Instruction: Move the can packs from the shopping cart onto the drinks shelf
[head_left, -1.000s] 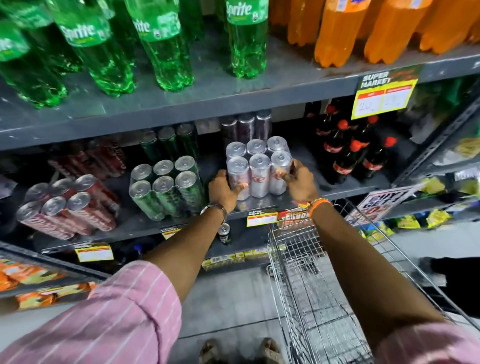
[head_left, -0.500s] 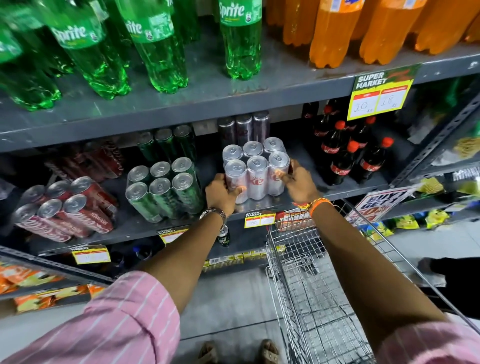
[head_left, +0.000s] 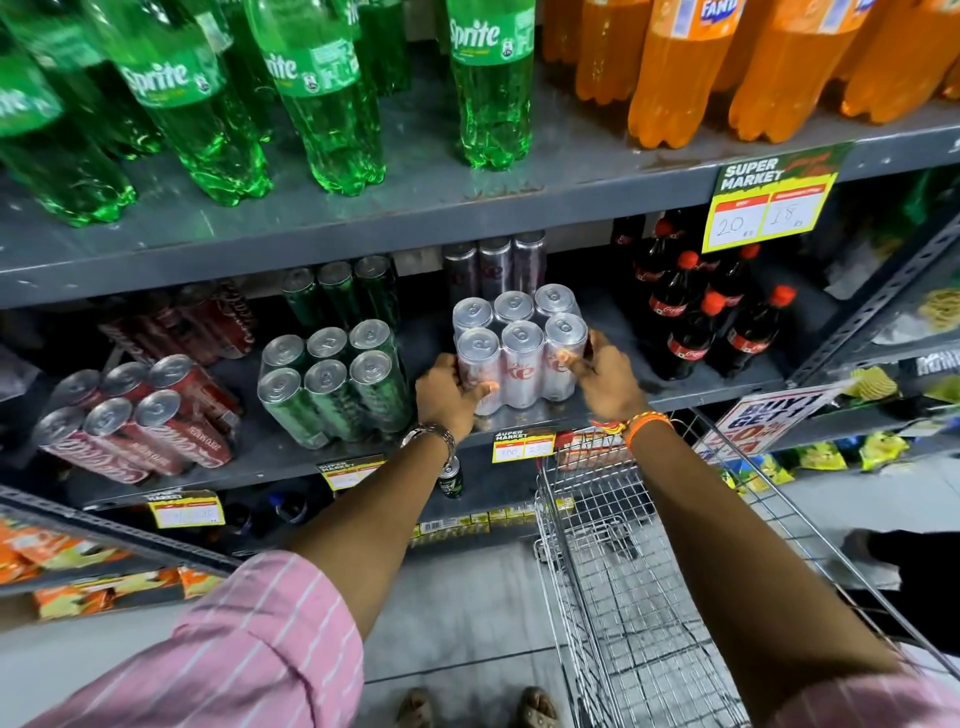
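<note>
On the middle drinks shelf (head_left: 519, 415), near its front edge, a six-pack of silver Diet Coke cans (head_left: 519, 348) stands between both hands. The left hand (head_left: 447, 395) presses against the pack's left side, its fingers curled onto the front of the nearest can; the right hand (head_left: 605, 376) clasps the right side, thumb on the front of the end can and fingers wrapped behind. Both hands are closed onto the pack, neither spread wide.

The cans stand upright, tops up, in two rows of three; the pack's long side runs left to right along the shelf edge. Whether its base rests fully on the shelf cannot be told.

Just left of it stands a six-pack of green cans (head_left: 332, 379), and further left a red Coca-Cola can pack (head_left: 140, 415). To the right are small Coca-Cola bottles (head_left: 696, 317). Behind the held pack, more silver cans (head_left: 493, 265) line the back. The wire shopping cart (head_left: 649, 597) sits below the right arm, against the shelf front.
</note>
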